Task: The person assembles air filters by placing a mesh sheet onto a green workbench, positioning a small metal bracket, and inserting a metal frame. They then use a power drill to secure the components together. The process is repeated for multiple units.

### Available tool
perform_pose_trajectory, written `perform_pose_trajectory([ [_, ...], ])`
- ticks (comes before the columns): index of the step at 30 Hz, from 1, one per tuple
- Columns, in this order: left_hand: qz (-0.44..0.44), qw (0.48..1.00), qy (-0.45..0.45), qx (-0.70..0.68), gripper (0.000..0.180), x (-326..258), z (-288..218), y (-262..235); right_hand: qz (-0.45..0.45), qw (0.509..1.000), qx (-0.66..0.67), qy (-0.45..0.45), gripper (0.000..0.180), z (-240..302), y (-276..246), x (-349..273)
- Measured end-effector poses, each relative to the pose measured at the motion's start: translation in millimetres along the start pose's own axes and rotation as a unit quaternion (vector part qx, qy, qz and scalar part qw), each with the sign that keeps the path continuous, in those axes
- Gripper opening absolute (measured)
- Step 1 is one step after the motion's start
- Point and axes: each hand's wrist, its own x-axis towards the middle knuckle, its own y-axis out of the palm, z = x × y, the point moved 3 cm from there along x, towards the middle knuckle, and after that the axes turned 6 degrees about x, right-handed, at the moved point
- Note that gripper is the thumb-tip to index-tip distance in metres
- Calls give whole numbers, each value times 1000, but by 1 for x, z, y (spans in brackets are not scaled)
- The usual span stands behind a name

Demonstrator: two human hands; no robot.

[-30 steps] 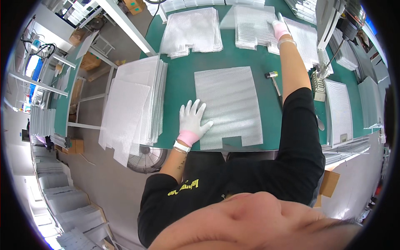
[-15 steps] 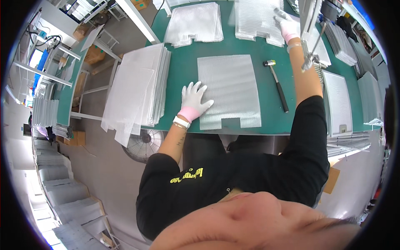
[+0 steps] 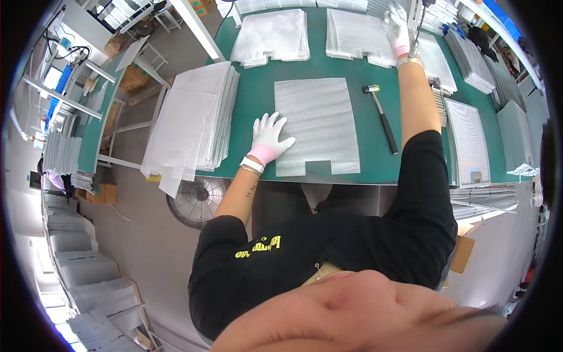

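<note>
A pale perforated mesh sheet (image 3: 316, 126) with a notch in its near edge lies flat on the green table (image 3: 252, 105). Resting at its left edge is my left hand (image 3: 271, 139), in a white glove with a pink cuff, fingers spread. My right hand (image 3: 397, 29), gloved alike, reaches far out beside the right edge of a stack of notched sheets (image 3: 358, 36). Its fingers stretch away from me, and I see nothing held in it. A hammer (image 3: 384, 120) with a black handle lies right of the single sheet.
Tall piles of sheets (image 3: 187, 117) stand at the left table edge. Another notched stack (image 3: 271, 35) lies at the far left. On the right are a framed panel (image 3: 467, 141) and more stacked sheets (image 3: 469, 61). A thin rod (image 3: 419, 29) hangs near my right wrist.
My right hand has shifted slightly left and its arm has swung inward. The left hand stays at the sheet's edge. The whole view has shifted a little.
</note>
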Motion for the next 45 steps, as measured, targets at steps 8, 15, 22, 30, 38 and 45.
perform_pose_trajectory([
  [8, -219, 975, -38, 6, 66, -20, 16, -21, 116, 991, 68, -15, 37, 147, 87, -169],
  [15, -56, 777, -124, -615, 69, -86, -44, -81, 83, 965, 40, 244, 40, 210, 114, -369],
  [22, -152, 950, -154, -224, 86, -86, -46, -48, 157, 918, -291, 220, 42, 236, 123, -371],
  [30, -49, 973, -149, -172, 91, -62, -37, -30, 149, 903, -320, 245, 43, 213, 112, -386],
  [38, -16, 983, -159, -93, 91, -58, -33, -14, 182, 879, -413, 154, 41, 199, 116, -397],
  [45, 11, 979, -173, -105, 93, -56, -32, -14, 193, 871, -419, 166, 41, 196, 111, -397],
])
